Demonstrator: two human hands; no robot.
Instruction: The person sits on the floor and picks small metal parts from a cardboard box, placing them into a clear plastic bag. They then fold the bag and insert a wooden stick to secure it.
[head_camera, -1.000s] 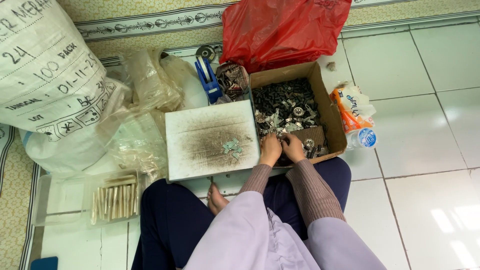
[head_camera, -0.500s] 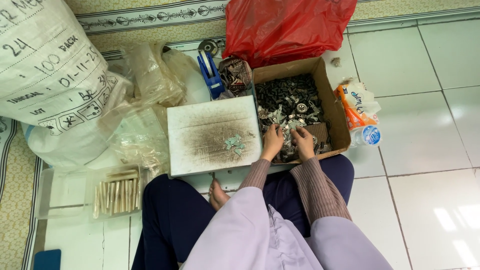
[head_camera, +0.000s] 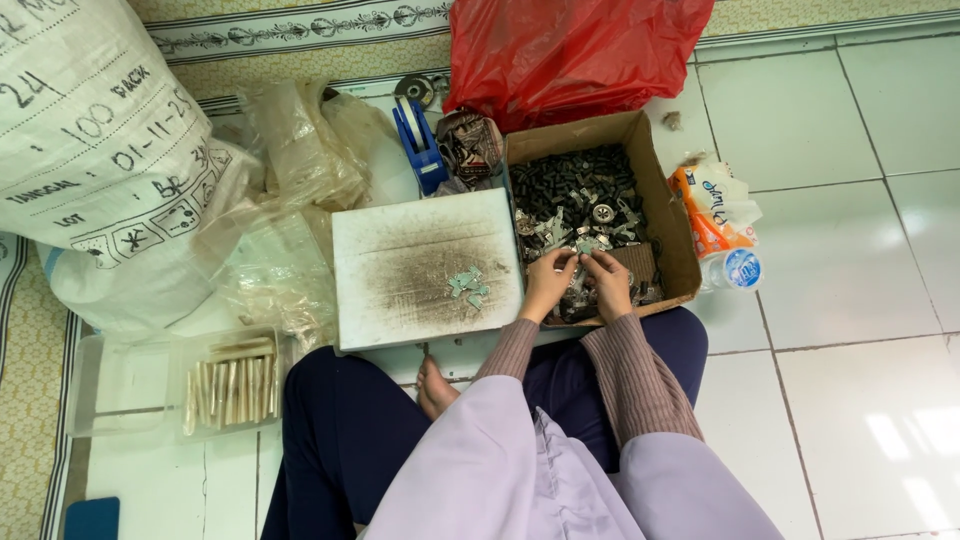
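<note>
I sit cross-legged on a tiled floor. Both hands reach into a brown cardboard box (head_camera: 672, 232) full of small metal parts (head_camera: 577, 190). My left hand (head_camera: 547, 282) and my right hand (head_camera: 607, 279) are close together over the near part of the box, fingertips pinched on small silver metal pieces (head_camera: 583, 247). To the left of the box lies a white, soot-stained board (head_camera: 425, 268) with a few silver metal pieces (head_camera: 467, 285) on it.
A red plastic bag (head_camera: 570, 50) lies behind the box. A large white sack (head_camera: 95, 160), crumpled clear plastic bags (head_camera: 290, 190) and a blue tape dispenser (head_camera: 418, 145) lie left. A clear tray of packed sticks (head_camera: 228, 388) sits near my knee. A water bottle (head_camera: 732, 268) and snack wrapper (head_camera: 705, 205) lie right.
Both hands stay in the box, with only small finger movements among the metal parts. The view has shifted slightly.
</note>
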